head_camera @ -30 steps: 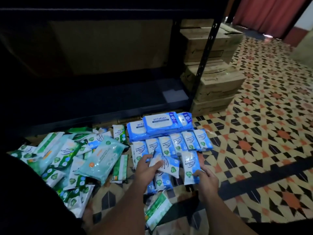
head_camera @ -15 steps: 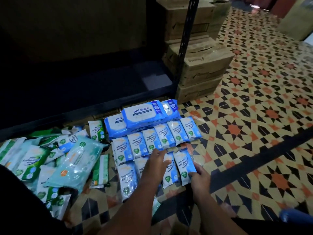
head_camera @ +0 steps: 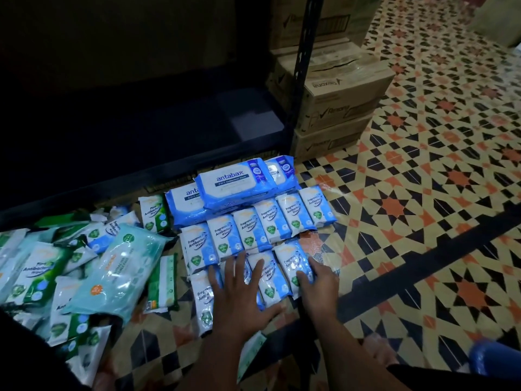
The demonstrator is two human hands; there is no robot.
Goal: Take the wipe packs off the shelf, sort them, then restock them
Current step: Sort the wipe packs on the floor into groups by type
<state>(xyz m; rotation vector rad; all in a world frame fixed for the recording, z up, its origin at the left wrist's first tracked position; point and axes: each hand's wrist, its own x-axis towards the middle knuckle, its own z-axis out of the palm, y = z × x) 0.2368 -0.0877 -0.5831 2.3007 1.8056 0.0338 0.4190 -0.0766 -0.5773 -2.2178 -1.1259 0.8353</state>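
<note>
Your left hand (head_camera: pixel 239 292) lies flat, fingers spread, pressing the front row of small blue wipe packs (head_camera: pixel 270 277) on the tiled floor (head_camera: pixel 423 221). Your right hand (head_camera: pixel 317 280) rests beside it, fingers loosely bent over the rightmost pack (head_camera: pixel 291 259). Green packs (head_camera: pixel 84 266) lie heaped to the left, below the dark shelf (head_camera: pixel 127 153).

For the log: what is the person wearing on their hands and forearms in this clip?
Nothing shows on either: the left hand and the right hand are bare, with no gloves, rings, watch or bands visible. Both forearms are bare up to the frame's lower edge; no sleeve reaches them. Dark fabric fills the lower left corner, possibly clothing.
</note>
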